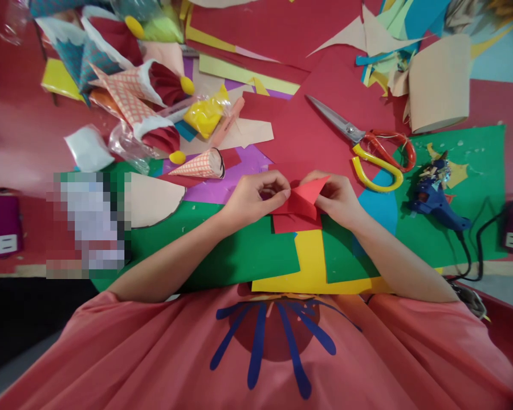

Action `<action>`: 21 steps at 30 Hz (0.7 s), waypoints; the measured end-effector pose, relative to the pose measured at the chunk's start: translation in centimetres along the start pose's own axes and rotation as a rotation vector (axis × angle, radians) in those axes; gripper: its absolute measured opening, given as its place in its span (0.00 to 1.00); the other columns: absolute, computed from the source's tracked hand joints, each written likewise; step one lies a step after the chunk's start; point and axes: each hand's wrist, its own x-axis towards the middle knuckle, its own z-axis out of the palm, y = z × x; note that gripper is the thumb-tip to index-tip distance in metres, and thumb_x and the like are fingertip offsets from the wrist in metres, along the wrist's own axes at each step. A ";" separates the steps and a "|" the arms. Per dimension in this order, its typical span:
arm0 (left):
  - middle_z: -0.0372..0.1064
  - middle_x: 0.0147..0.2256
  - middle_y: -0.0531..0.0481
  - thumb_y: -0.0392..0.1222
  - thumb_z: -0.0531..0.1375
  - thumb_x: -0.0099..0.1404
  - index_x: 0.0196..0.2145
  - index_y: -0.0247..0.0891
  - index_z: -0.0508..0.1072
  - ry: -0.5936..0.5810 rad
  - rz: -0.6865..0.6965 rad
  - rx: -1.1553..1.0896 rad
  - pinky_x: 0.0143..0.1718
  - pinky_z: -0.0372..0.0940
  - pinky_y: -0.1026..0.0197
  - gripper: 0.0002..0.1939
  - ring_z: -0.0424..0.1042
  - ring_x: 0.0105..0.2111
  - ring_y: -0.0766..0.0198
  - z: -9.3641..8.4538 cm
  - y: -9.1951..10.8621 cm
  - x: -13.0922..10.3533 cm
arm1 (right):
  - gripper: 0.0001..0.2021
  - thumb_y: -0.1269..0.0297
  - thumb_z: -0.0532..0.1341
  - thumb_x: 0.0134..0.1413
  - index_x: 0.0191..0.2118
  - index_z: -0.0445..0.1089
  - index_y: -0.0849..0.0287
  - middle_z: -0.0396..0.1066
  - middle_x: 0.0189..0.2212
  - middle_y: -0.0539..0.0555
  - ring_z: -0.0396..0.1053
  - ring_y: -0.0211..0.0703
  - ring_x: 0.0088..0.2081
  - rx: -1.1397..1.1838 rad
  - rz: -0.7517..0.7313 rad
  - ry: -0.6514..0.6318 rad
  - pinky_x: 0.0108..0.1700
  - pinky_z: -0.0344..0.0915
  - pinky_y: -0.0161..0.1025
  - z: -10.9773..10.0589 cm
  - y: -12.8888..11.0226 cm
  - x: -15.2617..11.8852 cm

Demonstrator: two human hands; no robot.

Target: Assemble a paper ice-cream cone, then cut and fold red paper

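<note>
A small piece of red paper [306,196], bent into a peaked shape, is held between both hands above the table's middle. My left hand [256,196] pinches its left edge with thumb and fingertips. On the other side my right hand [337,196] grips the paper's right part, some fingers hidden behind it. Beneath lie sheets of darker red, green [239,250] and yellow paper [312,256]. Scissors [354,134] with one red and one yellow handle rest slightly open beyond my right hand. A small checked paper cone [203,164] lies beyond my left hand.
A blue glue gun [440,199] with a black cord lies on green paper at right. Checked and blue cones with white trim [141,85], plastic bags and paper scraps crowd the far left. A beige paper cup shape [440,82] stands at far right, near more offcuts.
</note>
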 end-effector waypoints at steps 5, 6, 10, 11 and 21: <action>0.66 0.22 0.55 0.44 0.61 0.57 0.26 0.36 0.69 -0.012 -0.029 -0.021 0.24 0.61 0.70 0.09 0.63 0.21 0.74 0.1 -0.1 0.0 | 0.12 0.53 0.64 0.51 0.30 0.70 0.58 0.70 0.28 0.49 0.66 0.35 0.30 -0.041 0.024 -0.001 0.36 0.64 0.36 0.0 -0.3 -0.1; 0.66 0.22 0.55 0.46 0.61 0.58 0.26 0.36 0.69 -0.013 -0.033 -0.028 0.24 0.61 0.70 0.10 0.63 0.21 0.74 0.1 -0.1 0.0 | 0.11 0.55 0.64 0.52 0.30 0.70 0.58 0.71 0.28 0.49 0.66 0.35 0.31 -0.060 0.015 0.001 0.36 0.64 0.36 0.0 -0.3 -0.1; 0.67 0.22 0.54 0.48 0.61 0.57 0.27 0.36 0.69 -0.010 -0.044 -0.042 0.24 0.62 0.69 0.12 0.65 0.22 0.73 0.2 -0.4 0.0 | 0.06 0.61 0.62 0.53 0.31 0.68 0.58 0.70 0.30 0.49 0.67 0.36 0.34 -0.100 -0.011 0.036 0.40 0.64 0.36 0.3 -0.4 -0.1; 0.67 0.22 0.55 0.49 0.62 0.57 0.27 0.36 0.69 -0.008 -0.048 -0.048 0.24 0.62 0.69 0.13 0.65 0.22 0.73 0.3 -0.5 0.0 | 0.05 0.62 0.62 0.53 0.32 0.68 0.58 0.70 0.30 0.49 0.68 0.36 0.35 -0.094 -0.013 0.043 0.41 0.65 0.36 0.4 -0.4 -0.1; 0.68 0.24 0.56 0.57 0.65 0.54 0.28 0.38 0.65 0.037 -0.086 -0.180 0.26 0.64 0.69 0.20 0.70 0.24 0.72 0.9 -0.9 0.0 | 0.03 0.67 0.59 0.55 0.36 0.69 0.57 0.72 0.35 0.49 0.70 0.38 0.40 -0.093 0.004 0.053 0.46 0.65 0.37 0.9 -0.5 -0.2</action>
